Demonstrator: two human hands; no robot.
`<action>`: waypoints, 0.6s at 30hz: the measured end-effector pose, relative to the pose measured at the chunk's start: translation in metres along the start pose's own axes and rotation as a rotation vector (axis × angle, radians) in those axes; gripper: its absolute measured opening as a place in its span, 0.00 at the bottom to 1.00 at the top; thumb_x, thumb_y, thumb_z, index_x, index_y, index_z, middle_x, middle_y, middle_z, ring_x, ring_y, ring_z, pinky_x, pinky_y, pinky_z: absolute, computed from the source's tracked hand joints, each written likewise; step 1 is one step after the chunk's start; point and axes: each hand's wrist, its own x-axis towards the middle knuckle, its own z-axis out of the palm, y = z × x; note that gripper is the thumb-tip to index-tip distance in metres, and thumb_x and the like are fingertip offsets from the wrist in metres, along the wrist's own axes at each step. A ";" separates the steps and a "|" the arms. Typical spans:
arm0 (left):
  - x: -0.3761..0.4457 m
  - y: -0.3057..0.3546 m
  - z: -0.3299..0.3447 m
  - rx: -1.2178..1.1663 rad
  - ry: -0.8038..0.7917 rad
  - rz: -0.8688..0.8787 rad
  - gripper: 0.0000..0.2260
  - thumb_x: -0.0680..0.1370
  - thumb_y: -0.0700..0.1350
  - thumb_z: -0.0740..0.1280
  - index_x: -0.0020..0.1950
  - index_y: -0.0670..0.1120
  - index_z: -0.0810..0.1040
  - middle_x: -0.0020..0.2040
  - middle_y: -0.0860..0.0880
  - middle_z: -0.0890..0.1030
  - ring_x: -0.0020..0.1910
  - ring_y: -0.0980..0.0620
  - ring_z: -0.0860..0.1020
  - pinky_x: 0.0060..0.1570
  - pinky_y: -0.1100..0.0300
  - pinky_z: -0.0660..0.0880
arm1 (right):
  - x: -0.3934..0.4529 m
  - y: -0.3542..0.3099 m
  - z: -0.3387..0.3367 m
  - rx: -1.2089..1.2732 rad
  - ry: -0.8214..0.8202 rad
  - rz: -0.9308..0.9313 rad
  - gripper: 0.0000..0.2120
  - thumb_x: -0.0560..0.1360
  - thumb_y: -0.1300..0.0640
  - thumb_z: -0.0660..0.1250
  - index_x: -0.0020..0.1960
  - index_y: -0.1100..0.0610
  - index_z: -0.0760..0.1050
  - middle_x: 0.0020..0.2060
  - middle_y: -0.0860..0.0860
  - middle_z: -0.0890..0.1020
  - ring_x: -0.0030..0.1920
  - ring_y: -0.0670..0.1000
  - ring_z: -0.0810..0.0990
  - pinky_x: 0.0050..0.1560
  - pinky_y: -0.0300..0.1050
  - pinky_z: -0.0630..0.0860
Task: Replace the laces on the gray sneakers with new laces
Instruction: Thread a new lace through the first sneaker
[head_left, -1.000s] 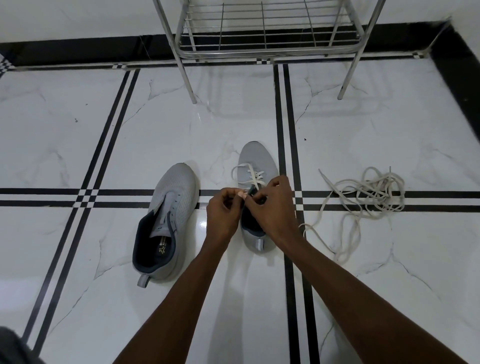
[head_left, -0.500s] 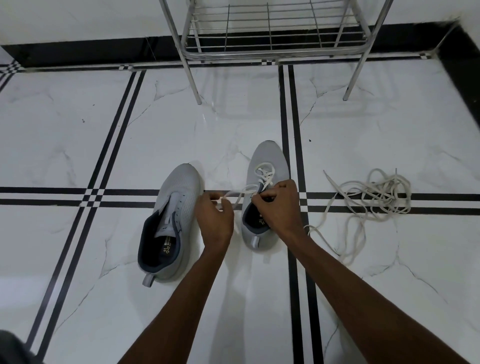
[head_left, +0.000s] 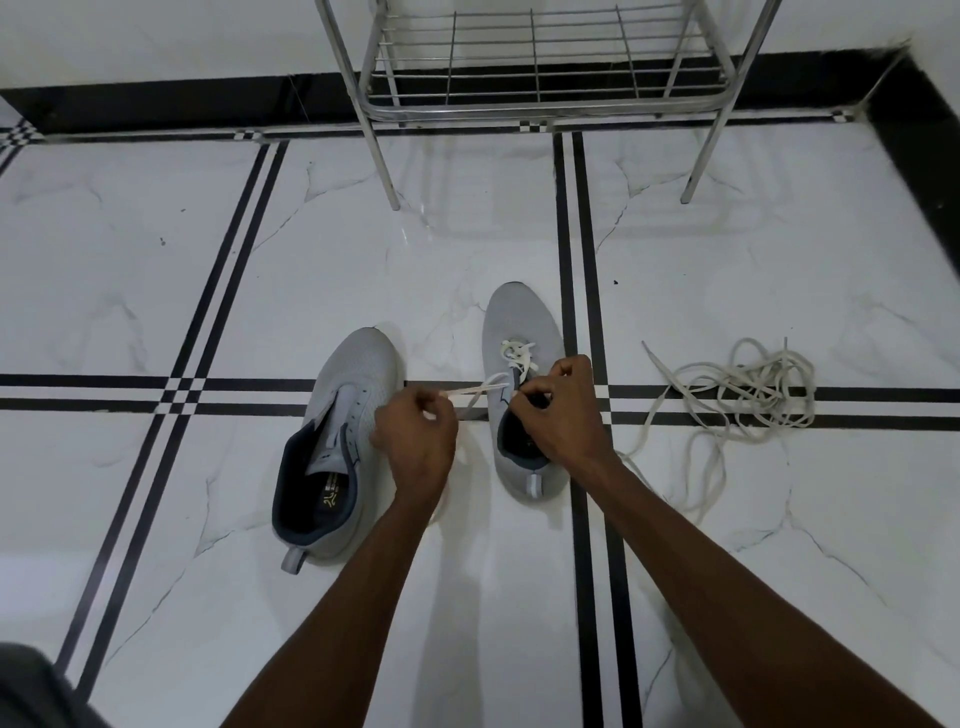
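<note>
Gray mesh sneakers sit side by side on the white marble-patterned floor (head_left: 260, 291) with black stripe lines, toes pointing toward 12 o'clock. One gray sneaker with a dark blue lining (head_left: 337, 447), at about 9 o'clock from the hands, has bare eyelets and its tongue pulled open. Its mate, the second gray sneaker (head_left: 519, 332), stands just beside it at 3 o'clock and carries a white flat lace (head_left: 514, 353) crossed through its front eyelets.

The left hand (head_left: 415, 441) has its fingers curled and pinches one end of that lace, which runs taut from the sneaker out toward 9 o'clock. The right hand (head_left: 561, 415) is over the second sneaker's opening, fingers curled at the eyelets; they seem to pinch the lace there, though the exact grip is hidden by the knuckles.

At 3 o'clock from the right hand, well apart from the sneakers, a loose tangle of off-white laces (head_left: 748, 395) lies on the floor. At 12 o'clock, a chrome wire rack on thin metal legs (head_left: 535, 67) stands against the black skirting.
</note>
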 end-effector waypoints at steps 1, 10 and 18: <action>-0.001 -0.003 -0.002 0.003 -0.020 -0.008 0.04 0.76 0.43 0.69 0.44 0.46 0.84 0.41 0.50 0.84 0.42 0.50 0.81 0.53 0.45 0.78 | 0.000 0.000 -0.001 0.003 -0.011 0.002 0.08 0.75 0.55 0.72 0.47 0.61 0.84 0.52 0.52 0.66 0.51 0.46 0.69 0.53 0.34 0.66; 0.000 0.014 0.016 0.099 -0.262 0.388 0.09 0.79 0.52 0.66 0.52 0.52 0.85 0.47 0.56 0.85 0.47 0.53 0.80 0.53 0.41 0.75 | 0.002 -0.002 -0.006 -0.008 -0.053 -0.022 0.09 0.77 0.54 0.71 0.49 0.60 0.84 0.46 0.47 0.65 0.54 0.50 0.70 0.53 0.37 0.67; -0.001 -0.007 -0.009 0.162 -0.006 0.074 0.06 0.78 0.41 0.68 0.52 0.43 0.83 0.50 0.46 0.83 0.52 0.44 0.79 0.50 0.55 0.72 | 0.004 -0.001 -0.004 -0.010 -0.054 -0.015 0.08 0.76 0.55 0.71 0.49 0.59 0.84 0.51 0.52 0.66 0.56 0.49 0.69 0.57 0.37 0.68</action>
